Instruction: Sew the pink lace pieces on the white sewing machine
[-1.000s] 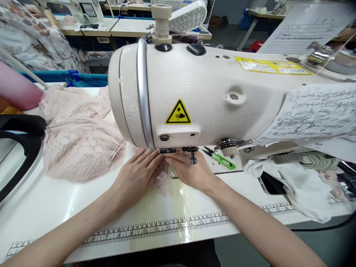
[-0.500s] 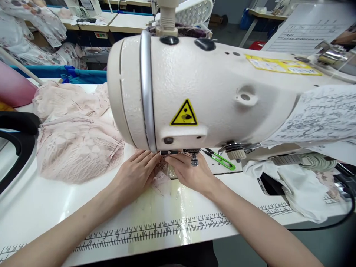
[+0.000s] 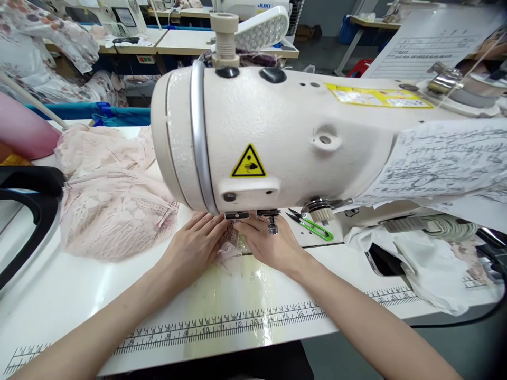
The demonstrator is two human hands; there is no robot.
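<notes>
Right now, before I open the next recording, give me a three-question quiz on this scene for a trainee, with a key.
1. True or false: the green-handled snips lie to the right of the right hand.
2. What partly covers the dark phone-like device?
A) A sheet of paper
B) White cloth
C) A ruler
3. Fill in the colour: the triangular warning sign on the sewing machine is black and ____.

Key: 1 true; 2 B; 3 yellow.
</notes>
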